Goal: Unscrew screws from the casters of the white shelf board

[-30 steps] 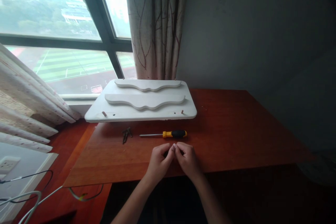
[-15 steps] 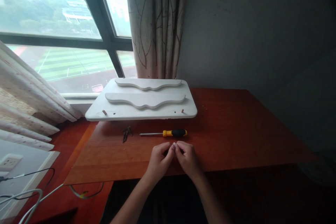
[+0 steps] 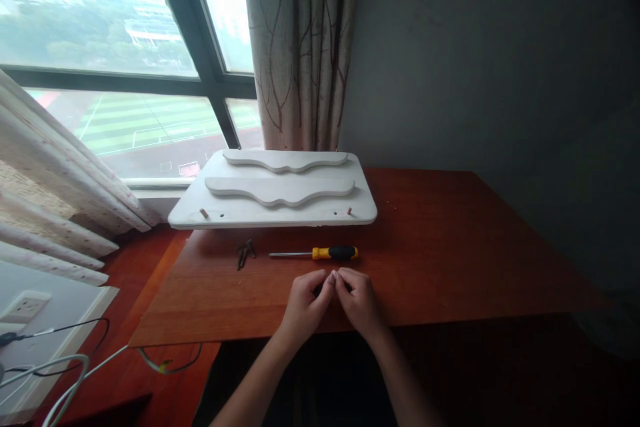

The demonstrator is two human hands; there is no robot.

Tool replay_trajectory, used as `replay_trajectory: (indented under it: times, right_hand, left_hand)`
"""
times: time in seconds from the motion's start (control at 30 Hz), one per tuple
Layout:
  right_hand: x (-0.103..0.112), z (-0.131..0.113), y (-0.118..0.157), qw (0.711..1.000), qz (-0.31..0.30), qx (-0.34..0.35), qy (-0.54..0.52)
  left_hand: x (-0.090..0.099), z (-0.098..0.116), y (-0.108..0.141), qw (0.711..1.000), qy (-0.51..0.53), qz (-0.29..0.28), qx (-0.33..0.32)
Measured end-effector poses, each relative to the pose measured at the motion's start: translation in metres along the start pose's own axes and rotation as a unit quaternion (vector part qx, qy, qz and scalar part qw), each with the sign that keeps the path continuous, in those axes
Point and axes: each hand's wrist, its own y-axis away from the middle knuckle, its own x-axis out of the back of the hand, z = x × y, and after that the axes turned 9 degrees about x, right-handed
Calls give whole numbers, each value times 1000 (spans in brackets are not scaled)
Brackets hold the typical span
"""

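Observation:
My left hand and my right hand rest near the table's front edge, their fingers curled in and closed. The thumbs and fingertips meet in the middle; no object shows in either hand. Just beyond them lies a screwdriver with a yellow and black handle, its metal shaft pointing left. To its left is a small pile of dark screws. Farther back a white board lies flat, bearing two wavy-edged white strips, the nearer strip and the farther strip. Short wooden pegs stand up near its front corners.
The reddish-brown wooden table extends to the right of the board. A window and curtains are behind and left. Cables and a wall socket are low at the left, beyond the table's edge.
The view has shifted slightly, so the board, screws and screwdriver appear a little farther right. My hands keep the same closed pose, and nothing on the table has been moved.

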Motion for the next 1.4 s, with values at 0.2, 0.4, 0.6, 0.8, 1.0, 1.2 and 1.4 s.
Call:
replay_trajectory:
  times: [0.2,0.4,0.6,0.8,1.0,1.2,1.4]
  right_hand:
    - [0,-2,0,1000,2,-1,-5]
    - [0,-2,-1,1000,5,3,-4]
    - [0,0,0,1000,3,2,-5]
    - [-1,0,-1,1000,5,0,1]
    - [0,-2,-1,1000,1,-2,4]
    - [0,-3,-1,1000,0,-6,4]
    - [0,-4,-1,1000,-2,-7,-1]
  left_hand:
    - [-1,1,1,1000,1,1,1]
    - [0,3,1,1000,1,0,4]
    - [0,2,0,1000,3,0,5]
    - [-1,0,0,1000,3,-4,2]
    - [0,2,-1,1000,4,-6,2]
    - [1,3,0,1000,5,-6,7]
    - [0,2,0,1000,10,-5,10]
